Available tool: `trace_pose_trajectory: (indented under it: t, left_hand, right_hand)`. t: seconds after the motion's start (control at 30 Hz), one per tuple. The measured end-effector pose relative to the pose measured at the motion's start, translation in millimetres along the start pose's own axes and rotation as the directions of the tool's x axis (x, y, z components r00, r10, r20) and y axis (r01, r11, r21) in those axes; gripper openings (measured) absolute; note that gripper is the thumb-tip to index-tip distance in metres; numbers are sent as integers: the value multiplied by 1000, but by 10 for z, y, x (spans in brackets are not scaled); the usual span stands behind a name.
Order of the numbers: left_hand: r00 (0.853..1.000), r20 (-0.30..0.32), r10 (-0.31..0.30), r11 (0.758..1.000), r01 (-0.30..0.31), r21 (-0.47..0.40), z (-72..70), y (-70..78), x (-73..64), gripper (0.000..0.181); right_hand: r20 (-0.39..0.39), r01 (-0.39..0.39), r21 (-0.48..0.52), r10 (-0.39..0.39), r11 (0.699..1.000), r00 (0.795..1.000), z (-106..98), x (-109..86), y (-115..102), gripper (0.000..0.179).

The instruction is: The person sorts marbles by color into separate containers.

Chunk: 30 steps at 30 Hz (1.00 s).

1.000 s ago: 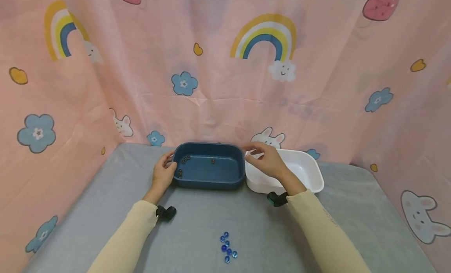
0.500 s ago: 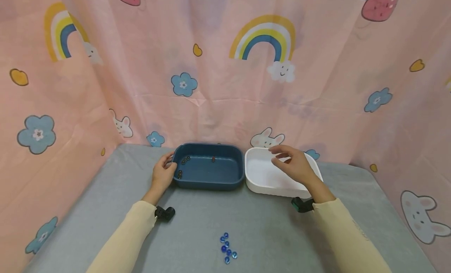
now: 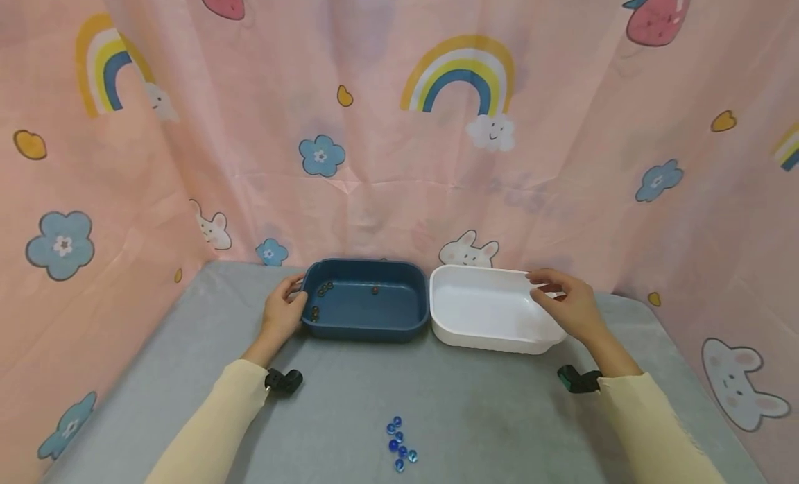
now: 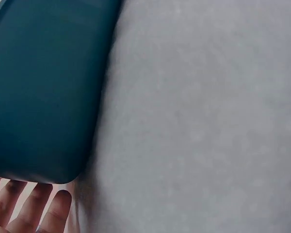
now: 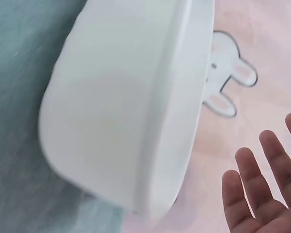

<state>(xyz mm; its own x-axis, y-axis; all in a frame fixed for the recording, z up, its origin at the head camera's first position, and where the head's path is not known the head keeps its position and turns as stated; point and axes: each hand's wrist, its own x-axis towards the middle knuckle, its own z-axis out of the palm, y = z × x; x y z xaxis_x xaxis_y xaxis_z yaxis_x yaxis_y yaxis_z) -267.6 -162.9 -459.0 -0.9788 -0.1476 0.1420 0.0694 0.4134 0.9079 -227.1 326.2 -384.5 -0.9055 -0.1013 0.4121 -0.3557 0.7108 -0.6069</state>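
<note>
My left hand [image 3: 284, 310] is at the left end of a dark blue rectangular bin [image 3: 365, 333], its fingers [image 4: 34, 204] extended along that end wall in the left wrist view. Inside the bin lie several small brownish marbles [image 3: 315, 315], most of them toward its left side, plus a reddish one [image 3: 375, 290]. My right hand [image 3: 571, 307] hovers over the right end of a white bin [image 3: 480, 341] with nothing in its grasp. In the right wrist view its fingers [image 5: 254, 179] are spread beside the white wall.
Several blue glass marbles [image 3: 399, 437] lie in a loose cluster near the front of the grey cloth-covered table [image 3: 487, 415]. The two bins stand side by side at the back, close to a pink printed curtain [image 3: 374, 213].
My right hand has travelled right, from the gap between the bins across the white bin to its far right end. My left hand stays at the blue bin.
</note>
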Motion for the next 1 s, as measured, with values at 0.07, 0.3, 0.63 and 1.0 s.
trace_pose_trajectory:
  t: [0.07,0.3,0.63,1.0]
  left_hand:
    - [1000,-1,5,1000,-5,16,-3,0,2,43]
    - [1000,7,2,1000,-2,26,-38,8,-2,43]
    - [999,33,14,998,-16,61,-63,42,1,42]
    - [998,37,49,995,-52,90,-125,-15,-46,41]
  right_hand:
    - [-20,-34,-19,33,999,999,-54,-50,65,28]
    - [-68,-206,-20,204,978,977,-95,-158,305,32]
    - [-75,-310,29,312,950,947,38,-237,653,34]
    - [-95,-313,16,313,950,945,189,-206,735,33]
